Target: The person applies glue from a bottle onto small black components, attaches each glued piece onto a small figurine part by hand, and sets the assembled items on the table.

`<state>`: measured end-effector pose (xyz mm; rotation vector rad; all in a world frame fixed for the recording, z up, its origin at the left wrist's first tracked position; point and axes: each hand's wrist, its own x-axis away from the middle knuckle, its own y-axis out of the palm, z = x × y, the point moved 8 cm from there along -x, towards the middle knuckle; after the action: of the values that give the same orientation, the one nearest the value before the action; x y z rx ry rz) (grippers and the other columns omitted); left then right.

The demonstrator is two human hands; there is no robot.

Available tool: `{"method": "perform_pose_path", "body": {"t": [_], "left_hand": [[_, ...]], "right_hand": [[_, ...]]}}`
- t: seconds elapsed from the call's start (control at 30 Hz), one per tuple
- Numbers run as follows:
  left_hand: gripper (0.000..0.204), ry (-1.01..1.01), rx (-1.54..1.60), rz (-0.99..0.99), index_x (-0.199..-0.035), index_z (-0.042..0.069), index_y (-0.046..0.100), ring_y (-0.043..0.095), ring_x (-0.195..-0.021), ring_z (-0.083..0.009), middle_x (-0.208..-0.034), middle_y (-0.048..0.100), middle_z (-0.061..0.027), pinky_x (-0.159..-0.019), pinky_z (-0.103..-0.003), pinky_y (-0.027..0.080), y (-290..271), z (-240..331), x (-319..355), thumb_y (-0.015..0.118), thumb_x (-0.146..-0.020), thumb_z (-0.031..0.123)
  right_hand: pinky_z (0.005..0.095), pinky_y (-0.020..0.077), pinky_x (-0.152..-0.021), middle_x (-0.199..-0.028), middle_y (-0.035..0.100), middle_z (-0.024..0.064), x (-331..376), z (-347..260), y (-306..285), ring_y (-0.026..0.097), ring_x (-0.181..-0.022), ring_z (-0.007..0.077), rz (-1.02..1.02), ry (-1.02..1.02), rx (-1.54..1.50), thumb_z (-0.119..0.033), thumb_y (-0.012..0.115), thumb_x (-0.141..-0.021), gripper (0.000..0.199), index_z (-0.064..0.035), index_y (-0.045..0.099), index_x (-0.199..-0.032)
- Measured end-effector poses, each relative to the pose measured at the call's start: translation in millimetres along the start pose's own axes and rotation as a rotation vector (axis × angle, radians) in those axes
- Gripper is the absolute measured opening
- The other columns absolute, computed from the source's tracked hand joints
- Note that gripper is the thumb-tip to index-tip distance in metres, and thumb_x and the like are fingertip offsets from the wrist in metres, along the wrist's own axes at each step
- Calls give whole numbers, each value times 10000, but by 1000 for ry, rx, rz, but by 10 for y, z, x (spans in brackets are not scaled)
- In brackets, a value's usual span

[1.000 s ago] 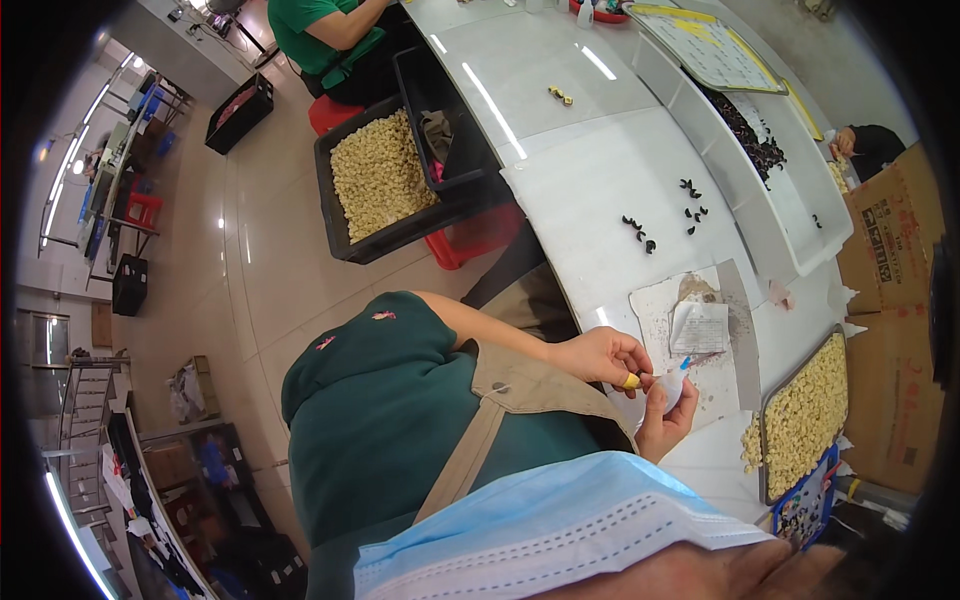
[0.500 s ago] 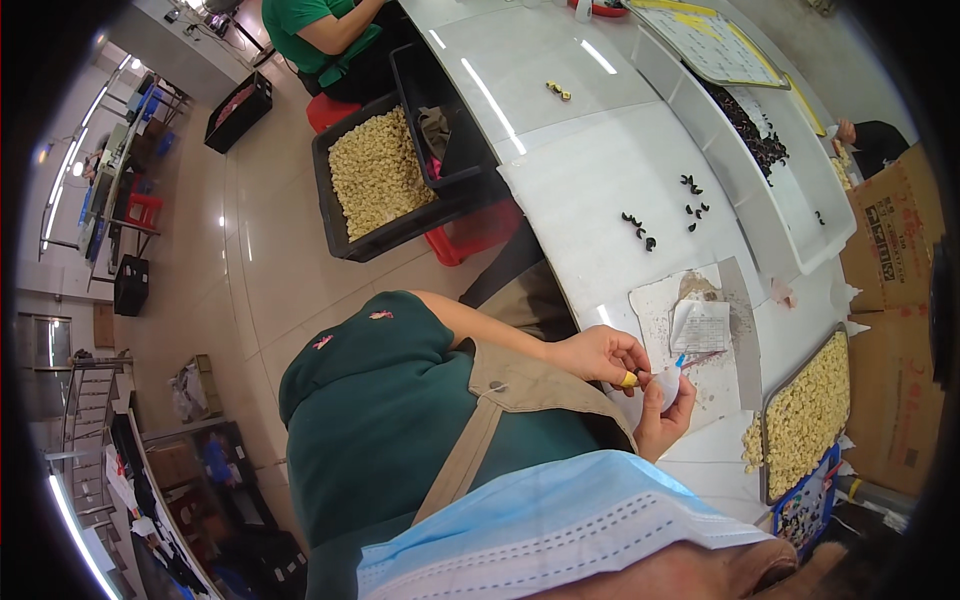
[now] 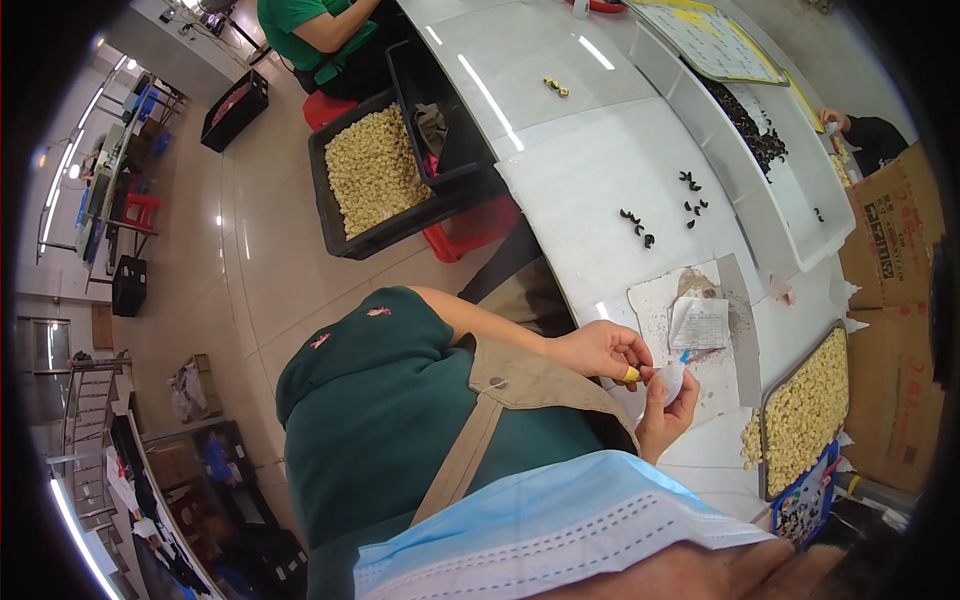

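Across the table, a co-worker's hand (image 3: 834,120) at the far right has shifted slightly since the earlier frame, while the person's two hands keep almost the same place, close together over the near edge of the white table (image 3: 575,190). The right hand (image 3: 668,412) grips a small whitish bottle (image 3: 671,378), thumb and fingers closed around it; its blue tip (image 3: 685,356) points up and away. The left hand (image 3: 603,352), with a yellow wrap (image 3: 631,374) on one finger, bends its fingers in just beside the bottle; whether they pinch a small piece cannot be told. Beyond the hands lies a stained pale board (image 3: 650,306) bearing a paper slip (image 3: 700,326). Black curved pieces (image 3: 649,241) lie on the table past the board, near a long white bin (image 3: 735,180). To the right, pale yellow pieces (image 3: 805,415) fill a tray (image 3: 764,455).
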<state>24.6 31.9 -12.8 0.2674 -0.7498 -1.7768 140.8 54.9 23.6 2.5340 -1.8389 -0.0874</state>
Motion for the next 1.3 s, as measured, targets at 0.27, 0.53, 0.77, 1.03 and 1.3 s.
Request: {"method": "perform_pose_path", "body": {"t": [0.27,0.53,0.77,1.03,1.3], "left_hand": [[262,130,4,18,-1066,-48,501,612,-873,-177,-944,600,-118,-792,-295,496,-120,17,3,564,-817,2],[248,886,-163,112,-1053,44,487,613,-807,-201,-924,591,-103,-722,-323,519,104,2020,525,548,-822,-24],[258,903,-286,-126,-1055,-24,472,617,-837,-216,-907,590,-145,-756,-351,522,480,2166,588,526,-813,-94],[257,25,-44,159,-1055,-34,534,621,-875,-176,-945,607,-108,-765,-252,491,-167,163,100,578,-802,-26],[297,-8,51,176,-1082,-45,505,619,-887,-204,-965,601,-130,-780,-283,490,-232,-65,163,580,-795,-35]], "right_hand": [[234,377,-608,-774,503,52,26,-76,-124,449,-644,106,211,-177,-74,-336,520,-888,396,-17,438,-1108],[228,364,-598,-776,491,45,43,8,-293,441,-657,110,297,-128,-140,-340,567,-862,379,-39,444,-1057],[204,382,-520,-763,508,58,29,-87,-284,471,-601,116,305,-150,-228,-435,596,-816,466,-44,437,-1014],[205,372,-566,-812,486,21,207,58,-496,437,-646,79,391,-173,81,-236,607,-814,285,-9,495,-944],[206,361,-591,-765,514,23,399,223,-367,448,-664,80,432,-43,-55,-226,640,-790,274,-10,509,-894]]}}
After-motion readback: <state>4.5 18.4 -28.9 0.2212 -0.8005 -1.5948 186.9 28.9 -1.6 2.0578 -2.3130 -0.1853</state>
